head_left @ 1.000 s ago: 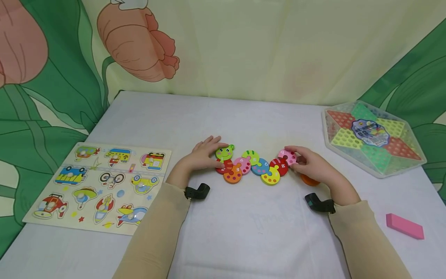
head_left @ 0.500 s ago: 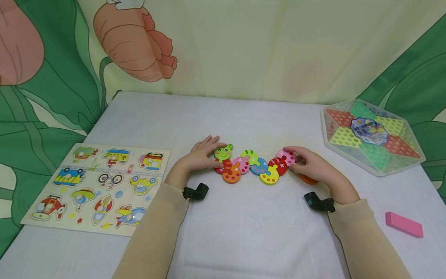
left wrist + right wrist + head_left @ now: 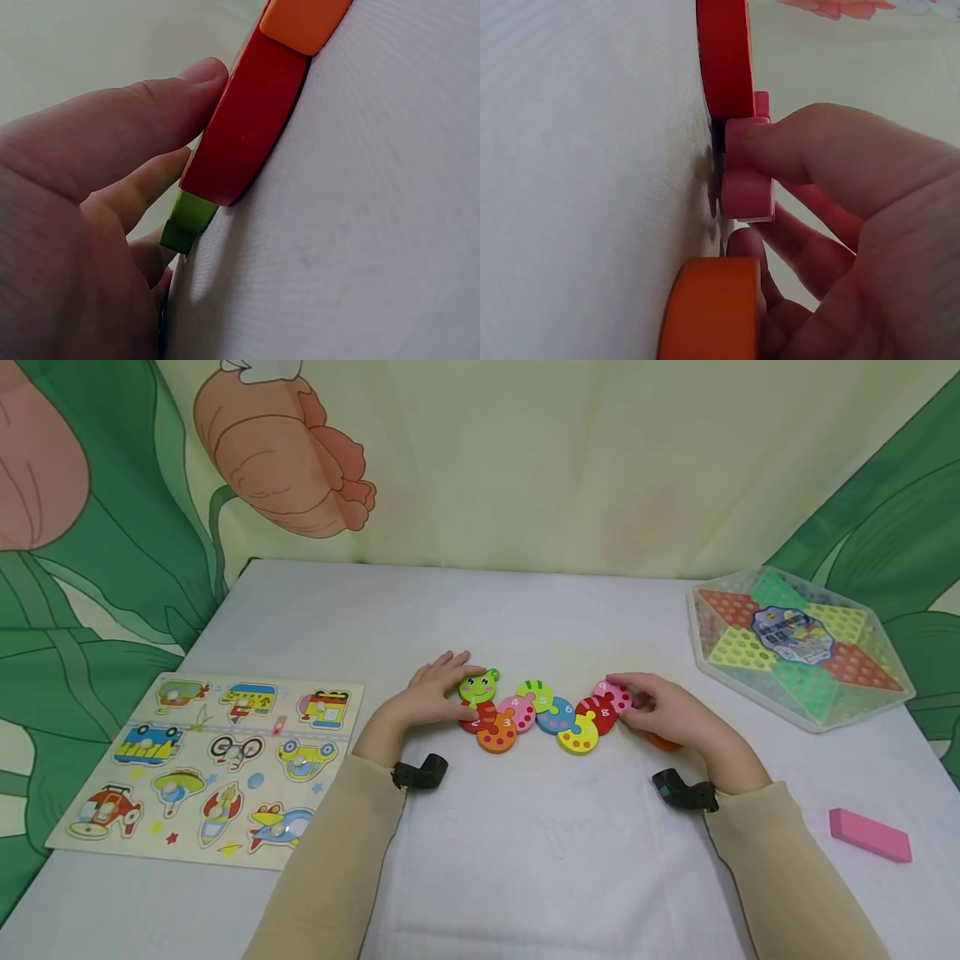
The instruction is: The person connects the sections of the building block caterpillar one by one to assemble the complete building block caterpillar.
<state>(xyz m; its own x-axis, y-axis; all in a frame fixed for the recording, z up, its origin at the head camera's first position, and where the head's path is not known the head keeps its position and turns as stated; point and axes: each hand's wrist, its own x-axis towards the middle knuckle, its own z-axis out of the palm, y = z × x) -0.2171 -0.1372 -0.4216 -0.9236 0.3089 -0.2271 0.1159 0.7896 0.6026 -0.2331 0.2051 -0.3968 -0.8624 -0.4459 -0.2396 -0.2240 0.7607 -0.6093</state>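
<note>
A numbered wooden caterpillar puzzle [image 3: 557, 714] zigzags across the middle of the white table. At its left end, my left hand [image 3: 431, 693] lies with fairly straight fingers by the green smiling head [image 3: 478, 690]. Its thumb rests on the red piece [image 3: 251, 120], as the left wrist view shows. At the other end my right hand [image 3: 671, 714] pinches the pink piece numbered 9 [image 3: 748, 193] between thumb and fingers, against the red piece numbered 8 [image 3: 597, 713]. Partly under that hand, an orange piece [image 3: 714, 311] lies apart from the chain.
On the left lies a knob puzzle board [image 3: 202, 768] with vehicle pictures, partly behind the left sleeve. A clear hexagonal Chinese checkers box [image 3: 810, 714] sits at the back right. A pink block [image 3: 870, 835] is right of the right sleeve. A printed curtain [image 3: 525, 468] hangs behind.
The head view has shifted slightly. Both hands keep nearly the same places and holds, and the caterpillar pieces look unchanged.
</note>
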